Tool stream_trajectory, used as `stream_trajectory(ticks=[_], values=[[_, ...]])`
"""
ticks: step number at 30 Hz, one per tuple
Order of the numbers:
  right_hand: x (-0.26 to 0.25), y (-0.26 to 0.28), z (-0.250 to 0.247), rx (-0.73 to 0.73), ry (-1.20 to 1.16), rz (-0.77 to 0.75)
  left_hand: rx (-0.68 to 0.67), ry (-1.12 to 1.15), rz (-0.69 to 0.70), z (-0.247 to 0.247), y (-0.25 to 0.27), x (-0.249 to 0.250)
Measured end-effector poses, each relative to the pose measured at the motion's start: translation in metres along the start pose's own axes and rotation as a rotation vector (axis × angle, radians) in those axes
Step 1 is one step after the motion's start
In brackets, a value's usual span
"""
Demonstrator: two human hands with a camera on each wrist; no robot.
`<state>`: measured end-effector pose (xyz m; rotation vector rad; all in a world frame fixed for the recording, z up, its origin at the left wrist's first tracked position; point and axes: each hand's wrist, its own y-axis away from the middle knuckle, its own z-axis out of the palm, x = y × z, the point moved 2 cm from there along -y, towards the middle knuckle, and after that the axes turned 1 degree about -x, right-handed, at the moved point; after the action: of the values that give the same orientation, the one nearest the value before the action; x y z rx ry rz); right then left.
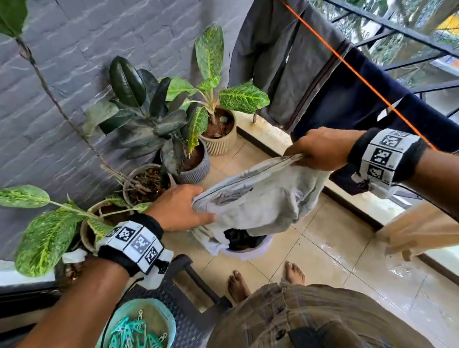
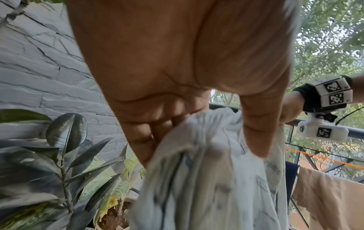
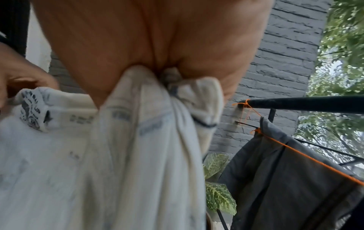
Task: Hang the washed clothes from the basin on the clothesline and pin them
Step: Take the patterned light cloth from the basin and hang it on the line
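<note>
Item: pale grey cotton garment (image 1: 258, 196), stretched level above the white plastic basin (image 1: 247, 249). Left hand (image 1: 181, 207) pinched one end of its hem, right hand (image 1: 320, 149) the other. Thin orange clothesline (image 1: 355, 73) lay beyond the right hand, nearer it.

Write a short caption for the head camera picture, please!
Both hands, left hand and right hand, stretch a pale grey garment above the basin beside the orange clothesline.
</note>
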<state>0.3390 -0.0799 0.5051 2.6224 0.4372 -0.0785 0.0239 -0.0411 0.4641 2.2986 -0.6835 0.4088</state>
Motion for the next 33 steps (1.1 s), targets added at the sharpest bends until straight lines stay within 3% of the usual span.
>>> stream_trajectory(ticks=[5, 10, 13, 17, 20, 22, 25, 28, 33], values=[[0.011, 0.004, -0.006, 0.089, -0.098, -0.037, 0.126, -0.091, -0.06, -0.005, 0.002, -0.012], [0.012, 0.012, -0.021, 0.004, -0.114, 0.0, 0.319, -0.069, 0.12, -0.026, 0.002, -0.011], [0.013, 0.011, -0.02, -0.062, -0.085, 0.049, 0.328, -0.086, 0.161, -0.041, 0.003, -0.01], [0.017, 0.01, -0.012, -0.024, -0.236, 0.057, 0.302, 0.156, 0.102, -0.054, 0.009, -0.005], [0.027, 0.013, -0.004, 0.081, -0.494, 0.055, 0.332, 0.269, 0.114, -0.058, 0.012, -0.006], [0.039, 0.013, 0.001, 0.129, -0.646, 0.081, 0.364, 0.204, 0.151, -0.059, 0.013, -0.006], [0.046, 0.013, 0.0, 0.148, -0.776, 0.109, 0.329, -0.065, 0.164, -0.06, 0.015, -0.005], [0.038, 0.018, -0.005, 0.142, -0.639, 0.056, 0.29, -0.202, 0.172, -0.061, 0.013, -0.007], [0.022, 0.03, -0.005, -0.007, -0.389, 0.046, 0.284, -0.274, 0.186, -0.062, 0.008, -0.007]])
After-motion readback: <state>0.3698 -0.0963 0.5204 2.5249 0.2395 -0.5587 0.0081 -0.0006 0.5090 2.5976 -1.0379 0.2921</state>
